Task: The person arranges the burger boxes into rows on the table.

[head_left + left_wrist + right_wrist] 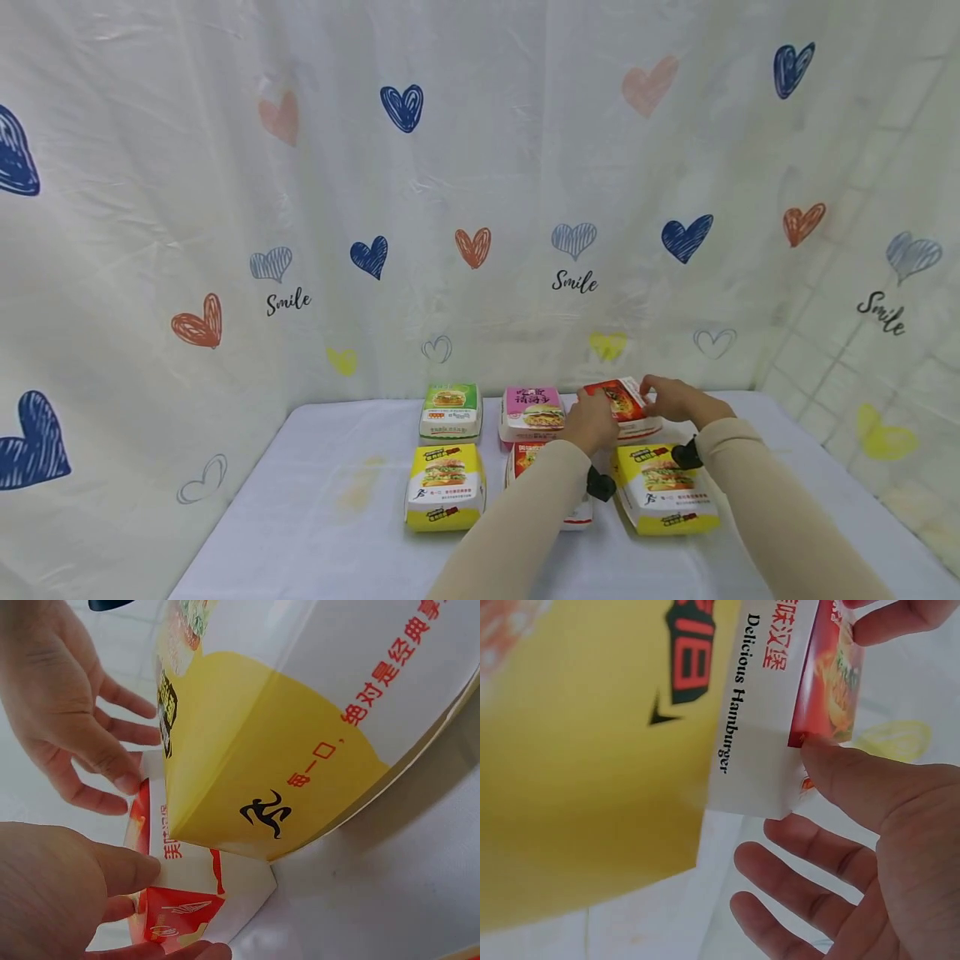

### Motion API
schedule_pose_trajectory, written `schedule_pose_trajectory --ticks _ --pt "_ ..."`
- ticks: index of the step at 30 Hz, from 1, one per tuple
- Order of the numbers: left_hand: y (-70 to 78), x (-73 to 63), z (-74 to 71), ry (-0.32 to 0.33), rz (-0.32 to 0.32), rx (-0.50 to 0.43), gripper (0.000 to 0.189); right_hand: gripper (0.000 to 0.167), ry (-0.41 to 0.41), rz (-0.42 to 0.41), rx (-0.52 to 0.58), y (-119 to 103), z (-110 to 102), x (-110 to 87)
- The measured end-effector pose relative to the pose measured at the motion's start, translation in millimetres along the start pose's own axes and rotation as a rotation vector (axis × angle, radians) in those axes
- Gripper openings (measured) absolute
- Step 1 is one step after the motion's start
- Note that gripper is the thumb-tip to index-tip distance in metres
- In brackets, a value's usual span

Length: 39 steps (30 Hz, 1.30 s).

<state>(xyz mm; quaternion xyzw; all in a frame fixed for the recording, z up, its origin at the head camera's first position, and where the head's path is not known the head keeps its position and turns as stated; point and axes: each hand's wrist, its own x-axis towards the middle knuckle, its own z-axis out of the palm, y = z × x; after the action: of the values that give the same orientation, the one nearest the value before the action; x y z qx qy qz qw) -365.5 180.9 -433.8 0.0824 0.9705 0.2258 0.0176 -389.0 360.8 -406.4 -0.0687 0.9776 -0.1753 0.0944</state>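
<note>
A red and white burger box (624, 402) lies at the back right of the table, turned at a slight angle. My left hand (592, 423) holds its left side; in the left wrist view the thumb (135, 868) lies at the top edge and the fingers reach round the corner. At the opposite side, my right hand (678, 400) pinches a corner, thumb (840, 769) on the upper edge and index fingertip at the lower one, other fingers spread. Just in front of both hands sits a yellow and white burger box (666, 500), partly below the right wrist.
Left of the held box stand a pink burger box (534, 410) and a green one (450, 410). The front row has another yellow box (446, 487) and a red and white box (525, 457), mostly covered by my left sleeve. A heart-patterned curtain (510, 183) hangs behind the table (315, 500).
</note>
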Motion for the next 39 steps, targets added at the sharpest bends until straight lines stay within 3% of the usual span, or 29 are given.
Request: schedule_pose_trajectory --ticks 7,14,20,27,35,39 --pt "-2.1 -0.2 -0.3 0.031 0.041 -0.002 0.045 0.052 0.030 0.004 -0.009 0.1 5.4 0.0" --pt "-1.0 1.1 -0.2 0.039 0.056 0.025 0.049 0.071 -0.027 0.039 0.029 0.3 1.0 0.4" --pt "6.3 -0.7 -2.1 -0.001 0.074 0.107 0.054 0.066 -0.065 0.081 0.080 3.7 -1.3 2.1" --pt "7.5 2.0 3.2 -0.022 0.087 0.169 0.041 0.062 -0.055 0.079 0.089 5.9 0.6 3.3" --pt "4.8 1.2 5.0 -0.023 0.049 0.133 0.054 0.052 -0.011 0.072 0.000 0.6 -1.7 -5.2" --pt "3.9 3.3 8.6 -0.027 0.024 0.108 0.060 0.046 0.009 0.030 -0.016 -0.7 -2.5 -7.9"
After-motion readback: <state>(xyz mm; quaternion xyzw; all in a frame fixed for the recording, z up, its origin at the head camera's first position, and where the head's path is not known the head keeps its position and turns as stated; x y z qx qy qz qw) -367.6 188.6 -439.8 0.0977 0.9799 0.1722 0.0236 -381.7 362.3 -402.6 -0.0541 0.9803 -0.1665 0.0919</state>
